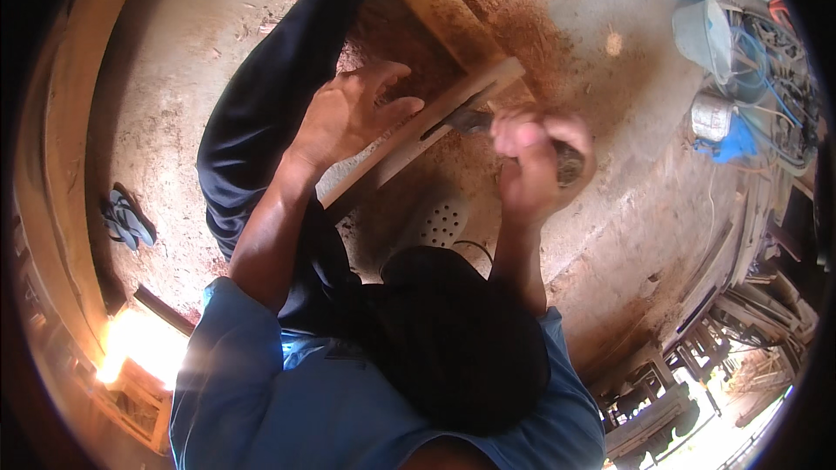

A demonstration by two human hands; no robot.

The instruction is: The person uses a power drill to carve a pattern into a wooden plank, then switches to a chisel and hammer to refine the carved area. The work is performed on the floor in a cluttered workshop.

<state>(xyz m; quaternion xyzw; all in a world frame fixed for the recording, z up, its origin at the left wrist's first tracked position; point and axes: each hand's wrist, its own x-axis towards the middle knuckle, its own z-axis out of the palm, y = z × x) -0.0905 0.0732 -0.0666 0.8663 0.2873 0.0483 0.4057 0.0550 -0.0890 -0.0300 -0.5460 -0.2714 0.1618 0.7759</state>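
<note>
A wooden board (370,161) with a long slot in it lies slanted across my legs' front, one end by my left thigh. My left hand (353,113) hovers over its near left part, thumb and fingers spread, holding nothing. On the right, my right hand (535,161) is closed and smeared by motion. Behind its fingers shows a round brownish thing (570,164), whose kind I cannot make out. Between that hand and the slot sits a dark, flat piece (468,121), perhaps a blade; whether the hand grips it is unclear.
A thicker timber (440,13) meets the board's far end, next to my left foot. A perforated shoe (441,224) shows below the board. Sandals (128,219) lie at left. Buckets (702,35), a blue cloth (734,141) and scrap wood (758,313) line the right side.
</note>
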